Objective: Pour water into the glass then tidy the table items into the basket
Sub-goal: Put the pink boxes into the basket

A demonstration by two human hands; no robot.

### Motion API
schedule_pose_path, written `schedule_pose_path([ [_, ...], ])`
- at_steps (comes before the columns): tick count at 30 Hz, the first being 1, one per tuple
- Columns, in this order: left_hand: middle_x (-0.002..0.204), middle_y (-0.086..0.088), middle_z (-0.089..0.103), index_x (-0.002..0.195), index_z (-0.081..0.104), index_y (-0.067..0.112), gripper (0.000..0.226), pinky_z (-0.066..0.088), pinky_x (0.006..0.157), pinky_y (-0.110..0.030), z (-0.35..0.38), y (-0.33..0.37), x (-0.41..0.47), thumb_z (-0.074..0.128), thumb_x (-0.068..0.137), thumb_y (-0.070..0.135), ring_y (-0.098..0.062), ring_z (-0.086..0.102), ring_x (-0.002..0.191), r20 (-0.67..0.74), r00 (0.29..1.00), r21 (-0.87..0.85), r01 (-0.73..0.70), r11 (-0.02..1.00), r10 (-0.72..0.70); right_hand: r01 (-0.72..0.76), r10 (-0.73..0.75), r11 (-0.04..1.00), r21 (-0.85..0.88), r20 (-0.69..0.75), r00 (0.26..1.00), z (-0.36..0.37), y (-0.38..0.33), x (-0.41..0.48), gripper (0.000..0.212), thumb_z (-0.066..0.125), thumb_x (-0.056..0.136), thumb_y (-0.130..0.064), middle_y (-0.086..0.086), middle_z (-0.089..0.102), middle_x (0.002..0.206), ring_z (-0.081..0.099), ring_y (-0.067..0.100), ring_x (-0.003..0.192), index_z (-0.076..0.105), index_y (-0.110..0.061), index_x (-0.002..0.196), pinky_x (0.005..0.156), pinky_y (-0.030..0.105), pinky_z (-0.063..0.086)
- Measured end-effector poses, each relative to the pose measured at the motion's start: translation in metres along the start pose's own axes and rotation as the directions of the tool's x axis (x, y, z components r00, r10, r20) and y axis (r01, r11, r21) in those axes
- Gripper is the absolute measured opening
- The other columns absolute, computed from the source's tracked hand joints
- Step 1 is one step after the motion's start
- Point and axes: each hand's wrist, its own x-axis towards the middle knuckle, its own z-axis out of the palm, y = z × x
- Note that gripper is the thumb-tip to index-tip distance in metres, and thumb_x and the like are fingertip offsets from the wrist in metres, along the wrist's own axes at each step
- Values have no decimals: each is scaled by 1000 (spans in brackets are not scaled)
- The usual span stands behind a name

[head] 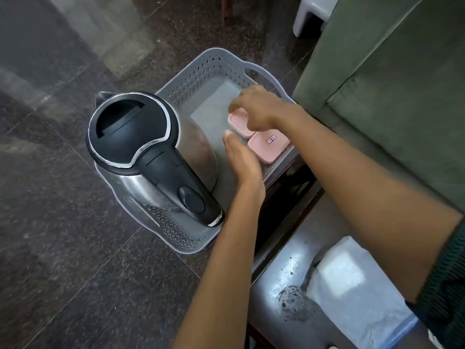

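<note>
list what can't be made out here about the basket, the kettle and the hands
- Head view: part of the far pink square lidded container is covered by the right hand; whether the fingers touch it is unclear.
- The red-bordered label on the near pink square container is too small to read.
- The grey perforated plastic basket floor is partly hidden under the steel kettle with black lid.
- No glass shows in frame.
- The left hand palm is turned away.

We had a single head-worn camera, which looked steeply down from close above at the basket (201, 71) on the dark floor (63, 222), both forearms reaching forward.
</note>
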Motion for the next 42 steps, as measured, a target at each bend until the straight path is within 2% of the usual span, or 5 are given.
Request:
schedule_pose_path([
  [5,97,7,64,105,58,23,38,47,100,-42,6,-2,-6,26,99,43,-16,61,99,75,997,52,-9,999,5,1,-4,999,-49,-57,998,4,-1,-11,50,46,86,-8,9,45,139,29,31,134,47,-23,134,110,45,29],
  [12,134,-3,56,138,42,25,93,43,105,-45,10,-6,-2,35,57,70,-20,57,119,126,992,89,-37,995,25,-13,6,998,-57,-117,993,24,2,-29,58,53,91,-23,6,16,158,7,33,145,30,-21,144,116,49,15],
  [20,117,-10,67,130,51,19,69,52,94,-44,18,-2,5,32,75,57,-29,65,106,118,993,106,-33,994,21,-93,145,985,148,-396,907,41,7,-81,43,46,85,-5,14,35,149,24,28,142,52,-3,127,117,37,8],
  [27,96,-8,68,109,59,11,47,54,74,-35,28,4,11,29,95,45,-29,65,87,86,995,159,-56,986,43,-160,169,986,55,-324,931,53,9,-84,36,45,90,-22,19,43,141,33,33,134,61,-3,115,115,42,15],
  [42,134,-13,50,128,50,13,50,36,106,-47,18,6,11,28,91,38,-34,45,123,41,947,656,-265,706,318,-250,250,967,54,-399,882,52,-5,-90,36,49,88,-31,11,47,140,32,28,136,61,-9,113,116,45,9],
])
